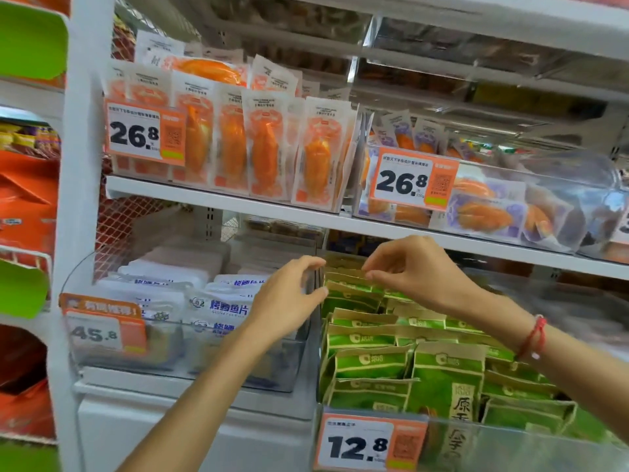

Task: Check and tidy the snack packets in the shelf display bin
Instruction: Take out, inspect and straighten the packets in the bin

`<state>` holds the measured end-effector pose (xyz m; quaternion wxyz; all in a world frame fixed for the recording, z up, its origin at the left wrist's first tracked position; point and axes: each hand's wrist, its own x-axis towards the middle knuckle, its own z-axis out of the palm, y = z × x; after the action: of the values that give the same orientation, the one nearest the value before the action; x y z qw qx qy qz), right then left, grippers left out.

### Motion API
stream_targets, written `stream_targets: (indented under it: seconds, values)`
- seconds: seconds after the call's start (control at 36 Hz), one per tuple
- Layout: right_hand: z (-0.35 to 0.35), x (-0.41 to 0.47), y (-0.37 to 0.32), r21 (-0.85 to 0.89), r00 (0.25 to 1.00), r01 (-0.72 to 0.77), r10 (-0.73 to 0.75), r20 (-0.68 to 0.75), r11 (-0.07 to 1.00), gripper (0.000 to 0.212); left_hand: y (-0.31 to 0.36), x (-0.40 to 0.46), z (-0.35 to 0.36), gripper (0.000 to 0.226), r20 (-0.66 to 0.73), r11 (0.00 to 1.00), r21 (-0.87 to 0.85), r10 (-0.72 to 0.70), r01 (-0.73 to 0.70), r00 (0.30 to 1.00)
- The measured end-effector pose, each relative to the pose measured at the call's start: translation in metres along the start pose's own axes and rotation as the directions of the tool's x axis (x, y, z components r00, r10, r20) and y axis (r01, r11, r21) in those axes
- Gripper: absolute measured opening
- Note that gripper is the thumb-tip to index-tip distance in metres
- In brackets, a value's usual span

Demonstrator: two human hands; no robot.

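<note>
A clear display bin (510, 437) on the lower shelf holds several green and brown snack packets (446, 376) standing in rows. My right hand (412, 267) reaches to the back of this bin and pinches the top edge of a rear green packet (343, 275). My left hand (289, 298) is at the bin's left wall, thumb and fingers curled around the upright clear divider (318, 287) between the green packets and the white packets (224, 304).
The neighbouring clear bin (190, 373) on the left holds white and blue fish-snack packets with a 45.8 tag. The shelf above (238, 202) carries orange packets (265, 144) and a bin of purple packets (486, 212). A 12.8 price tag (371, 444) hangs on the green bin's front.
</note>
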<state>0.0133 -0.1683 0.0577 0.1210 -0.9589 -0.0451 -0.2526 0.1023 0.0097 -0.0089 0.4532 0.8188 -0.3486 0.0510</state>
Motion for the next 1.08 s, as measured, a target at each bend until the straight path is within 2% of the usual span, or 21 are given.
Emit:
stream_targets:
  seconds: [0.08,0.17,0.25,0.31,0.44,0.53,0.67,0.72,0.86,1.08]
  values:
    - [0.005,0.004,-0.002,-0.112,0.996,0.04,-0.03,0.086,0.993,0.011,-0.002,0.002,-0.003,0.042,0.053,0.992,-0.074,-0.094,0.098,0.994]
    - [0.008,0.014,-0.01,-0.19,0.978,0.051,-0.01,0.209,0.98,0.023,-0.002,0.003,-0.003,0.04,0.073,0.991,-0.064,-0.117,0.121,0.99]
    - [-0.001,0.022,-0.018,-0.099,0.905,-0.019,0.059,0.422,0.995,0.024,0.0,0.002,-0.001,0.04,0.078,0.991,-0.027,-0.132,0.134,0.988]
    - [-0.005,0.024,-0.02,-0.083,0.859,-0.03,0.068,0.507,0.996,0.028,0.0,0.0,0.0,0.039,0.057,0.989,-0.008,-0.147,0.148,0.987]
    - [0.014,0.021,-0.012,-0.301,0.899,0.13,0.016,0.438,0.945,0.027,0.002,-0.001,0.004,0.037,0.031,0.976,-0.017,-0.215,0.215,0.976]
    - [0.018,0.027,-0.01,-0.309,0.911,0.127,0.012,0.412,0.943,0.02,-0.001,0.004,0.005,0.043,0.091,0.957,-0.142,-0.243,0.254,0.966]
    - [0.03,0.038,-0.008,-0.342,0.86,0.165,0.035,0.51,0.925,0.023,-0.004,0.007,0.002,0.046,0.168,0.937,-0.223,-0.233,0.267,0.958]
    - [0.035,0.039,-0.007,-0.351,0.85,0.178,0.036,0.525,0.919,0.023,-0.004,0.007,0.001,0.045,0.178,0.937,-0.233,-0.221,0.26,0.959]
    - [0.025,0.046,-0.007,-0.32,0.799,0.181,0.051,0.599,0.93,0.01,-0.004,0.007,0.0,0.047,0.182,0.941,-0.226,-0.214,0.252,0.96]
    - [0.04,0.037,-0.007,-0.293,0.772,0.184,0.047,0.633,0.938,0.025,-0.005,0.006,0.0,0.043,0.152,0.955,-0.187,-0.204,0.231,0.967]
